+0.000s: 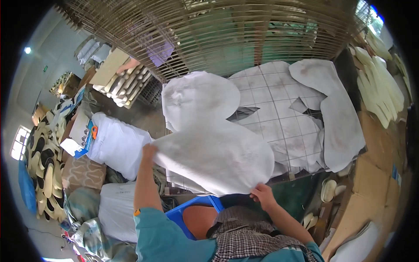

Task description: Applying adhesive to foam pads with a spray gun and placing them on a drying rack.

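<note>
A large white fabric sheet [209,135] with rounded lobes and grey smudges lies over a wire grid shelf [283,118]. My left hand [149,152] grips its left edge. My right hand [262,194] pinches its lower right corner. A second white fabric piece [336,109] lies on the grid at the right. The grid is lined with torn white checked paper.
A tall wire cage [218,30] stands behind the shelf. White sacks [115,146] and stacks of shoe insoles [43,170] sit at the left, a blue crate [192,209] below, cardboard boxes [375,174] and pale insoles [379,83] at the right.
</note>
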A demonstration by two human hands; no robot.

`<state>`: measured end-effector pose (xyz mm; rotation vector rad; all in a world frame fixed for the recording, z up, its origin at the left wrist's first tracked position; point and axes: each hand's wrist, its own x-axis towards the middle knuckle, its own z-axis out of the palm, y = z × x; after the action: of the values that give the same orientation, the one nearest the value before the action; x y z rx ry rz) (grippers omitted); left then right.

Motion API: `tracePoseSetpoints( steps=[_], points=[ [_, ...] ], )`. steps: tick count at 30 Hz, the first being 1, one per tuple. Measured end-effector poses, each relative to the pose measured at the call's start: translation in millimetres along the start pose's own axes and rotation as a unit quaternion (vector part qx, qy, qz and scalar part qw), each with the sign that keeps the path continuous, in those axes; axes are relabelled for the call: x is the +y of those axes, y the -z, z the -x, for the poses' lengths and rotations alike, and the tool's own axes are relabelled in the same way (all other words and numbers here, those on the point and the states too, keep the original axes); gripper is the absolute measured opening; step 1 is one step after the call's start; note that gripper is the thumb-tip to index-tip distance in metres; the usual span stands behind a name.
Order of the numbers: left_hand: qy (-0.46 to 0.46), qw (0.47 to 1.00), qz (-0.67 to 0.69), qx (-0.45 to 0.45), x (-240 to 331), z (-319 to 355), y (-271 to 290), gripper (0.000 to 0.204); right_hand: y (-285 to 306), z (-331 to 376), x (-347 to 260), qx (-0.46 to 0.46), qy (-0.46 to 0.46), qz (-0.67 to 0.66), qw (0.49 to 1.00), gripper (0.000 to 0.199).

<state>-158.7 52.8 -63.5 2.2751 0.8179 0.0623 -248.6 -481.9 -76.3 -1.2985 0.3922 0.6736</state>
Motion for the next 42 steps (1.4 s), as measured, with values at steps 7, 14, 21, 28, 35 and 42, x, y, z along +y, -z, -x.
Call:
tracePoseSetpoints(
  steps=[7,14,21,28,35,42],
  points=[
    [0.143,0.944,-0.292,0.054,-91.6,-2.5,-8.9,0.027,-45.1,-58.7,-6.3,-0.093,-0.065,0.167,0.979,0.015],
    [0.282,0.905,-0.275,0.162,-108.5,-10.2,11.9,0.032,-23.0,-37.6,-10.5,-0.113,-0.067,0.186,0.974,0.014],
    [0.252,0.881,0.240,0.321,-24.2,-4.8,-65.0,0.041,126.5,72.1,-15.0,0.174,-0.007,0.096,0.980,0.010],
    [-0.116,0.964,0.099,0.217,158.0,72.6,-184.3,0.050,359.2,298.4,148.0,0.629,0.071,0.293,0.716,0.022],
    [-0.405,0.912,-0.004,-0.062,295.7,298.0,-394.6,0.032,430.5,471.6,324.0,0.780,-0.133,0.324,0.518,0.029],
    [-0.435,0.778,0.173,-0.419,373.4,574.3,-468.2,0.019,409.0,493.7,314.4,0.755,-0.150,0.373,0.518,0.045]
  ],
)
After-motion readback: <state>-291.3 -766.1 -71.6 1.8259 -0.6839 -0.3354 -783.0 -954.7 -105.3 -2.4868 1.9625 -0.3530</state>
